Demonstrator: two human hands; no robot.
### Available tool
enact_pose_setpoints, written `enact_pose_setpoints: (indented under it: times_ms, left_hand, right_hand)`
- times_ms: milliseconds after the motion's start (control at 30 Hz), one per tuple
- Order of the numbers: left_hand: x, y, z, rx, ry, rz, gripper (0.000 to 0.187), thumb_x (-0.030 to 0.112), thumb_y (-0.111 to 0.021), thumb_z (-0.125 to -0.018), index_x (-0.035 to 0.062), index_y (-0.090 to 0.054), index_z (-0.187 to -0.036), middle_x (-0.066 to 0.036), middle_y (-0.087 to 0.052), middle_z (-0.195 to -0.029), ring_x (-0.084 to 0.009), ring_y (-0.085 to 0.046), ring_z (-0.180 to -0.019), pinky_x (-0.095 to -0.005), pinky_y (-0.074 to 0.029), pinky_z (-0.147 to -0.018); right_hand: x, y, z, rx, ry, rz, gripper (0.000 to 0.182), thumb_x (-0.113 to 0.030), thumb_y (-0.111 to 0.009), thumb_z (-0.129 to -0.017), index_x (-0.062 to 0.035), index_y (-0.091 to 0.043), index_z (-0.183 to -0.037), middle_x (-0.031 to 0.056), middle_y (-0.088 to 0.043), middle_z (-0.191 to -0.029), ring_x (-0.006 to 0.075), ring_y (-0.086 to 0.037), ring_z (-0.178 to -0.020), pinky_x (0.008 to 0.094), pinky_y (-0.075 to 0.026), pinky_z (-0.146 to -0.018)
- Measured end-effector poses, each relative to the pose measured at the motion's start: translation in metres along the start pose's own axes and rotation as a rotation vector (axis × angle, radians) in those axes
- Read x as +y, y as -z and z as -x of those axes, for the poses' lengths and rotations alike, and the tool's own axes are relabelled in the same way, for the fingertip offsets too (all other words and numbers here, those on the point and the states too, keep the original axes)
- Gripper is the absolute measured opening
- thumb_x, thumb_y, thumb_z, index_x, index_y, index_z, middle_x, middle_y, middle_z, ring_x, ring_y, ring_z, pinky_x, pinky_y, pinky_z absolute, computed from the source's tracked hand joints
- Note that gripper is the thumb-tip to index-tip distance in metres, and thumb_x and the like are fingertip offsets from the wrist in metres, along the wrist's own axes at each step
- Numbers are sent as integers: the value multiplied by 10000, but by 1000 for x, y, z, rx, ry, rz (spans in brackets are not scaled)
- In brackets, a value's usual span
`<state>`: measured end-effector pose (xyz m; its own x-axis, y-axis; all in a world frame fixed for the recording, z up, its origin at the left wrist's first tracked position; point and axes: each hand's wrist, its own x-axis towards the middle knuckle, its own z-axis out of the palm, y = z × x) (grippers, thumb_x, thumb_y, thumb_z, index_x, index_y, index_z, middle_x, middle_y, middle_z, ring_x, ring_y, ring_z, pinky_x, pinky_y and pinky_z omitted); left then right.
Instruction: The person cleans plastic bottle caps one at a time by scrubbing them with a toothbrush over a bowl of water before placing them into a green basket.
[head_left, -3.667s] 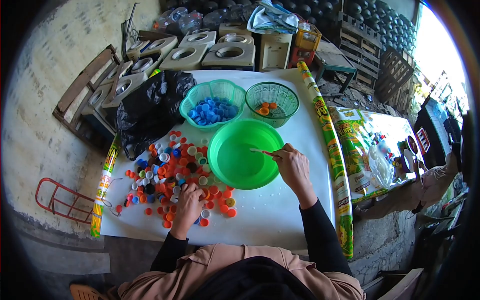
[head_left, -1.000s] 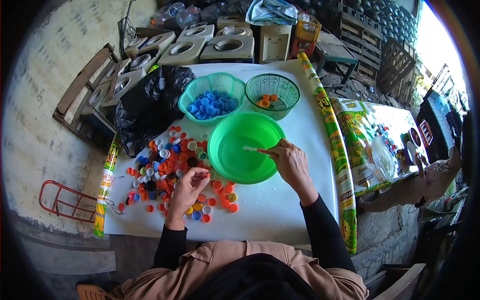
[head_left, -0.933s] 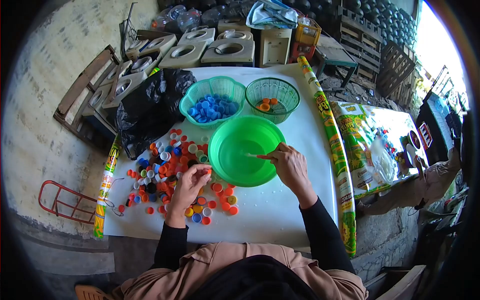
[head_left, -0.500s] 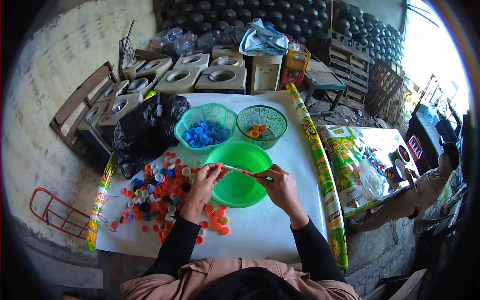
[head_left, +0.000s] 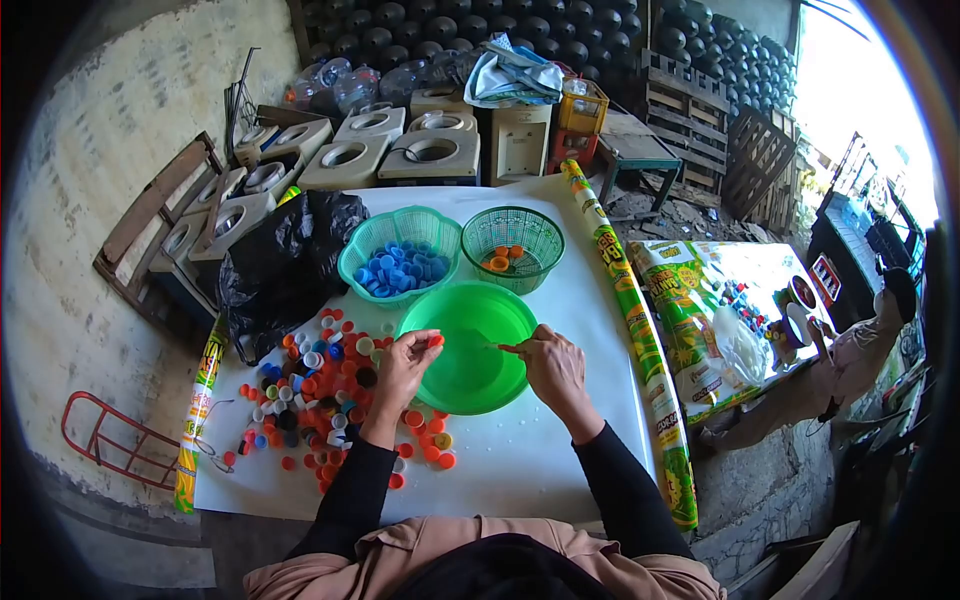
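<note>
My left hand (head_left: 402, 368) pinches an orange-red bottle cap (head_left: 435, 341) at the left rim of a bright green basin (head_left: 478, 402). Over the basin's right side, my right hand (head_left: 557, 372) is closed around a slim knife-like tool (head_left: 508, 348). Its reddish part and thin pale end point left toward the cap, apart from it; the fist hides the rest. Loose bottle caps (head_left: 318, 385), mostly orange and white, lie in a heap left of my left forearm. Behind the basin stand a mint basket (head_left: 352, 262) of blue caps and a green basket (head_left: 548, 262) with several orange caps.
A black plastic bag (head_left: 270, 270) rests at the table's left back. Rolled printed film (head_left: 632, 325) runs along the right edge of the white table (head_left: 560, 470). Another person (head_left: 845, 385) works at a side table with caps (head_left: 745, 310). Old dispenser casings (head_left: 430, 160) stand behind.
The tool has come away from the cap, and my right hand has turned so less of the tool shows. My left hand still holds the cap. The view has shifted slightly.
</note>
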<state>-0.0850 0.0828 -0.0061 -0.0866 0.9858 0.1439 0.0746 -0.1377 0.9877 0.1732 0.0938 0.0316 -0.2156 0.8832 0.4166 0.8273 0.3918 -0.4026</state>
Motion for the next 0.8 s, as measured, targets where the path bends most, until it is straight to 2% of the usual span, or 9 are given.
enact_pose_setpoints:
  times_ms: [67, 200, 267, 500, 600, 700, 800]
  left_hand:
    - [-2, 0, 1, 28, -71, -140, 304, 47, -741, -893, -46, -654, -1169, -122, -721, -1078, -161, -706, -958, -279, -563, -876]
    - [9, -5, 5, 87, -171, -378, 371, 21, -783, -829, -44, -651, -1169, -156, -728, -1065, -193, -717, -993, -304, -575, -873]
    - [19, -9, 8, 73, -181, -418, 378, 12, -787, -816, -48, -648, -1163, -155, -729, -1063, -201, -721, -994, -309, -580, -868]
    - [19, -13, 8, 22, -161, -369, 371, -1, -801, -796, -41, -649, -1132, -140, -732, -1045, -209, -732, -956, -311, -588, -853]
    - [18, -11, 7, 24, -144, -369, 363, -9, -801, -791, -39, -650, -1119, -140, -732, -1034, -208, -732, -951, -307, -588, -843]
    - [23, -13, 8, 33, -158, -439, 356, -22, -798, -786, -42, -648, -1108, -144, -730, -1031, -210, -733, -931, -306, -588, -829]
    - [23, -12, 6, 35, -199, -493, 361, -18, -803, -778, -42, -647, -1103, -149, -730, -1025, -213, -734, -909, -306, -587, -816]
  right_hand:
    - [-2, 2, 2, -22, -9, -16, 106, -151, -732, -849, -157, -795, -934, 24, -647, -856, 250, -665, -754, 388, -503, -640]
    - [-23, 33, 0, -31, -57, -188, 133, -165, -694, -865, -157, -792, -954, 48, -674, -933, 285, -676, -801, 412, -527, -675]
    - [-27, 40, 1, -53, -27, -273, 136, -166, -693, -865, -157, -791, -959, 35, -687, -965, 288, -681, -808, 403, -535, -688]
    - [-23, 36, 2, -103, 58, -264, 131, -170, -683, -875, -162, -791, -950, 13, -690, -986, 289, -681, -797, 402, -535, -681]
    - [-18, 36, 0, -101, 72, -251, 130, -174, -690, -871, -171, -793, -950, 26, -674, -938, 289, -674, -771, 411, -524, -661]
    - [-8, 18, 0, -7, 52, -76, 131, -187, -696, -868, -182, -796, -953, 43, -644, -877, 290, -663, -737, 424, -512, -640]
    - [-1, 3, 2, -48, 113, -45, 130, -188, -693, -872, -177, -795, -951, 52, -617, -839, 293, -652, -710, 435, -504, -623]
